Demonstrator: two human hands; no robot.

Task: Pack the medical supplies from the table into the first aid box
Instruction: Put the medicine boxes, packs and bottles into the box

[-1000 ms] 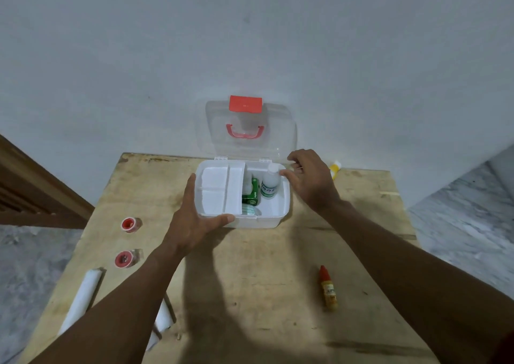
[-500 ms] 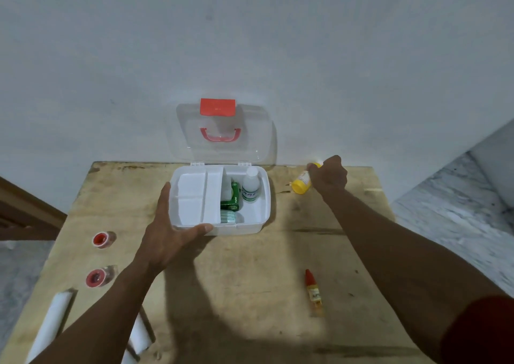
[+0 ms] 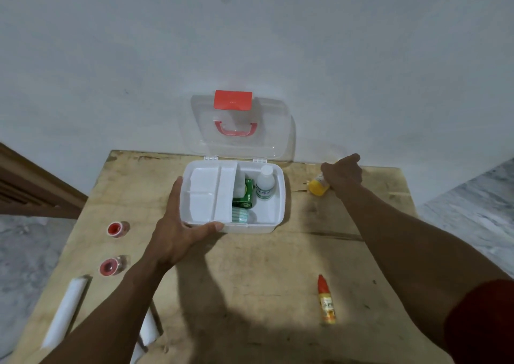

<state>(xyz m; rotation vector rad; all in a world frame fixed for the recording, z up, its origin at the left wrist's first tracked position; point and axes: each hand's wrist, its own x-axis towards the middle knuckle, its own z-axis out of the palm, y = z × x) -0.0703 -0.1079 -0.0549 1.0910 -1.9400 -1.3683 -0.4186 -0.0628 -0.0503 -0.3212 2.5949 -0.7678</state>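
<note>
I am in what looks like a plain room of a home. The wooden surface (image 3: 264, 266) before me is stained and scratched, its far edge pushed against a pale, blue-grey painted wall (image 3: 250, 43) that carries a few faint marks. On both sides the floor (image 3: 470, 205) is grey-white stone with marble veining, the kind laid in houses. At my left, brown wooden joinery (image 3: 30, 194) with slatted grooves runs at an angle along the wall; whether it is a door, a frame or furniture I cannot tell. The kit on the surface is household-grade: a small white plastic first aid box (image 3: 251, 228) with a clear lid.
</note>
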